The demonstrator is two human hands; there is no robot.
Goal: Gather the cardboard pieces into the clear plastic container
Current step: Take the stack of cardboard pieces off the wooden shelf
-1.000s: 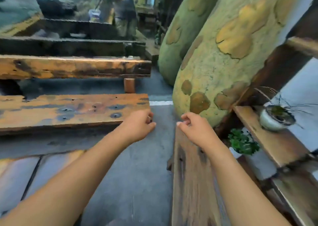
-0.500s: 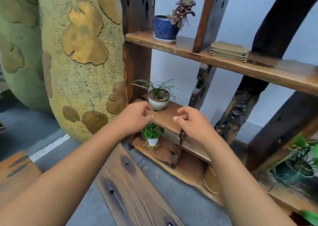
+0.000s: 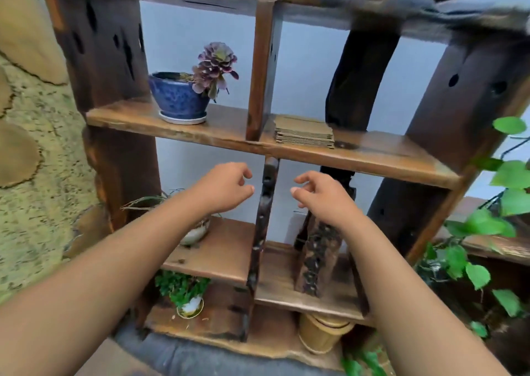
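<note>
Both hands have risen since half a second ago and their fingers have loosened from near-fists into open, curled claws; the shelf unit now fills the view, with the cardboard stack closer to centre. Left hand (image 3: 226, 186) and right hand (image 3: 321, 193) hang empty in the air, palms down, either side of the dark gnarled upright (image 3: 265, 203), fingers (image 3: 301, 179) spread and touching nothing. Bare forearms run back toward the lower corners. The cardboard pieces (image 3: 304, 133) lie in a flat stack on the middle shelf board (image 3: 372, 160), above the right hand and just right of the slim wooden divider (image 3: 262, 69). Left of that divider stands a blue pot (image 3: 177, 99) with a purple succulent (image 3: 215, 66). Below the stack's shelf, a small green plant (image 3: 182, 288) sits in a white pot. Green vine leaves (image 3: 510, 172) hang to the right of the stack.
</note>
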